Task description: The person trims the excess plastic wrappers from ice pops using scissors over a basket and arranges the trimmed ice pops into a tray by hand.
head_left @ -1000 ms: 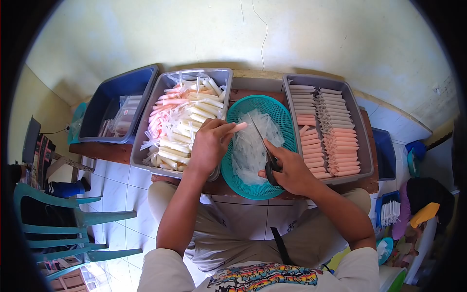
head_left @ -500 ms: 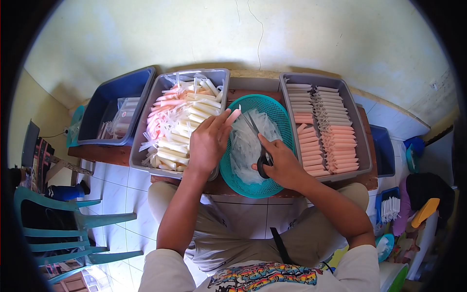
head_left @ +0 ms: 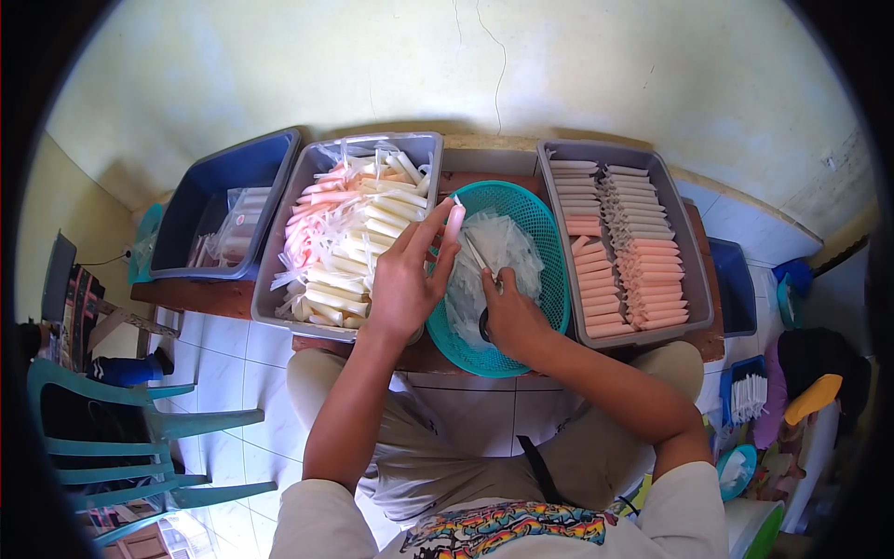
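My left hand (head_left: 402, 284) is closed around a pink filled plastic tube (head_left: 453, 224), which stands nearly upright at the basket's left edge. In my right hand (head_left: 515, 321) are dark-handled scissors (head_left: 476, 256), their blades pointing up and left toward the tube, apart from it. Beneath both hands sits a green mesh basket (head_left: 555, 256) with clear plastic scraps (head_left: 510, 250) inside. Left of it, a grey tub (head_left: 436, 154) holds a loose pile of cream and pink tubes (head_left: 386, 224) with long plastic ends. The right grey tub (head_left: 700, 279) has pink and whitish tubes (head_left: 655, 275) stacked in rows.
The tubs and basket stand on a low wooden bench (head_left: 331, 347) against a cracked wall (head_left: 577, 74). A dark blue tub (head_left: 177, 233) with packaged items is at far left. Green plastic chairs (head_left: 112, 447) are at lower left. Another blue tub (head_left: 733, 289) lies beyond the bench's right end.
The tube in my left hand has turned more upright. My right hand has shifted left with the scissors, whose blades look closer together than before.
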A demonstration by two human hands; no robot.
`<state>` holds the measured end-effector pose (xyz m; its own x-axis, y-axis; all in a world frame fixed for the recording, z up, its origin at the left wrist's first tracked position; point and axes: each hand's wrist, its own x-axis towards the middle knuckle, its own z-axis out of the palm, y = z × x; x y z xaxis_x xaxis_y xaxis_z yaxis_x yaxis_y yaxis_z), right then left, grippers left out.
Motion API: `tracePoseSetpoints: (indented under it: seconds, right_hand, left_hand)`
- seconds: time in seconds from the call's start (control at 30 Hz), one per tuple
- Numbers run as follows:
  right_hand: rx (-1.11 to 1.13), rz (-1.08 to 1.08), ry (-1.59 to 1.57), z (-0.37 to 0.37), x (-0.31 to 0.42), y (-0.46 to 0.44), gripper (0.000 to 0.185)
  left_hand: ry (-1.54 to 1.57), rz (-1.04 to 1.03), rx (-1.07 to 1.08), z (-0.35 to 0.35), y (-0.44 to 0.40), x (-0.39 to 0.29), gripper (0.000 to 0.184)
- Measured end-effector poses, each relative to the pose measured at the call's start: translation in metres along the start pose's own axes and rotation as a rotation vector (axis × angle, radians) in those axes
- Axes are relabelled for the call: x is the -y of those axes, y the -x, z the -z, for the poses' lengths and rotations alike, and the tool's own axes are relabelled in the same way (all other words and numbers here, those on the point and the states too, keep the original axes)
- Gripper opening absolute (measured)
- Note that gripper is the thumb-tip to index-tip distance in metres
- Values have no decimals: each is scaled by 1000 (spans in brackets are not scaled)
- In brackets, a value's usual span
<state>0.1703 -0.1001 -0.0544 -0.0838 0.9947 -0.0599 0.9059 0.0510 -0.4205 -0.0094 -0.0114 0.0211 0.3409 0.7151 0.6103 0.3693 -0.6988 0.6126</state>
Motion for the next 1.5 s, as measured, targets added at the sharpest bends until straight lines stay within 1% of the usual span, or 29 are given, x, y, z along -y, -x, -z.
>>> tracePoseSetpoints:
  seconds: [0.27, 0.33, 0.37, 0.43, 0.57, 0.63, 0.67, 0.73, 0.77, 0.83, 0.97, 1.03, 1.17, 1.2, 1.3, 1.33, 1.47, 1.5]
  right_hand:
    - [74, -12, 111, 13, 6, -6, 82]
    - [107, -20, 113, 20, 6, -5, 85]
    - [104, -21, 112, 23, 6, -4, 85]
    - [80, 13, 11, 27, 4, -1, 77]
    - [35, 57, -46, 28, -10, 6, 72]
    - [-44, 123, -172, 40, -11, 8, 62]
    - [-50, 117, -175, 47, -11, 11, 62]
    - [-121, 181, -407, 67, -9, 16, 50]
    - [-130, 174, -409, 78, -8, 20, 50]
    - [-201, 161, -505, 94, -7, 26, 39]
    - [-252, 92, -621, 113, -27, 39, 33]
    - [-247, 2, -670, 121, -40, 46, 30]
    - [-318, -52, -671, 133, -64, 63, 29]
    - [-345, -41, -635, 139, -69, 67, 29]
    - [-390, -41, -569, 155, -86, 83, 31]
    - [-396, -38, -534, 159, -93, 88, 33]
    - [-419, -25, -425, 169, -132, 106, 30]
    - [-480, -17, -365, 167, -144, 109, 28]
  left_hand:
    - [31, -9, 29, -2, 2, 0, 52]
    - [68, 68, 61, -1, 3, -4, 54]
    - [67, 65, 62, -1, 3, -5, 54]
    - [104, 56, 85, -2, 3, -7, 56]
    - [205, 48, 141, -11, 8, -4, 56]
    - [267, 58, 147, -16, 11, -5, 55]
    - [267, 53, 154, -19, 12, -6, 55]
    - [373, 136, 147, -25, 15, -8, 56]
    - [375, 130, 156, -30, 16, -9, 56]
    - [492, 241, 183, -39, 16, -14, 57]
    - [589, 264, 214, -61, 11, -34, 53]
    - [710, 307, 149, -79, 8, -42, 50]
    - [840, 331, 180, -110, 0, -62, 47]
    - [911, 354, 189, -116, -4, -70, 43]
    - [870, 298, 196, -138, -14, -79, 40]
    - [861, 270, 208, -144, -18, -86, 32]
    - [811, 326, 266, -175, -26, -94, 30]
    - [778, 319, 287, -183, -26, -95, 31]
